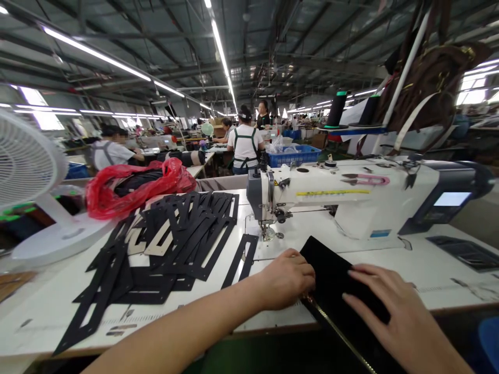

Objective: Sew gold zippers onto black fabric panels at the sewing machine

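A black fabric piece (331, 267) lies at the table's front edge, its lower part hanging toward me. Along its left side runs a zipper (339, 332) with gold-coloured teeth. My left hand (290, 280) is closed with curled fingers at the zipper's upper end, over the fabric's left edge. My right hand (393, 306) lies on the fabric's right side, fingers stretched out and apart. Just beyond the fabric stands a white sewing machine (351, 192), its presser foot (268, 232) behind my left hand. A black frame-shaped piece (241, 259) lies left of the foot.
Many black frame-shaped pieces (175, 244) are heaped on the left of the table (50, 317). Behind them sits a red plastic bag (105, 192), beside a white fan (58, 228). Pink-handled snips (368, 179) rest on the machine. Thread cones (336, 110) stand behind. Co-workers (245, 143) sit farther back.
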{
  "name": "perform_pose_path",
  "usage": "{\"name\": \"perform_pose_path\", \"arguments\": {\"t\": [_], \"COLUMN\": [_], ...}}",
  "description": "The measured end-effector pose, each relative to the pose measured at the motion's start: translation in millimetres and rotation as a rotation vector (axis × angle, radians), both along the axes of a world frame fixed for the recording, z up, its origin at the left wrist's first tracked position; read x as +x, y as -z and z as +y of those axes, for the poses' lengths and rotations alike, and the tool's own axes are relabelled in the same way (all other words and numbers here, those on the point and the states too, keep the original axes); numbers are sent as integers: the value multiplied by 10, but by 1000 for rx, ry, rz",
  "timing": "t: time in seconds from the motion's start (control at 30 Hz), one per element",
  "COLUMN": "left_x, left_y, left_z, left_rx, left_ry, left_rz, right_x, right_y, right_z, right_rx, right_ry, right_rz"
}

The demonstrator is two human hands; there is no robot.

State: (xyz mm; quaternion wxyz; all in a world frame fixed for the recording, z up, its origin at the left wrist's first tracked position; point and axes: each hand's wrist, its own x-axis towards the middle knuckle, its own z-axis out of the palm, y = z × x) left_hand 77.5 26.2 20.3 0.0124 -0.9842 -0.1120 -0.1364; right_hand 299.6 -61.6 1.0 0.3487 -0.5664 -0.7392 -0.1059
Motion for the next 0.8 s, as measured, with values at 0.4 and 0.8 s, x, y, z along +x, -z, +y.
{"name": "perform_pose_path", "arguments": {"t": [0.4, 0.8], "left_x": [-449, -218], "left_y": [-303, 157], "left_z": [-269, -890], "left_rx": [-889, -1552], "left_ry": [-416, -393], "left_rz": [-263, -882], "right_x": [-53, -27], "right_y": [-645, -1277], "right_z": [48, 300], "right_rx": [-576, -395], "right_ry": [-43, 24], "right_rz": [361, 171]}}
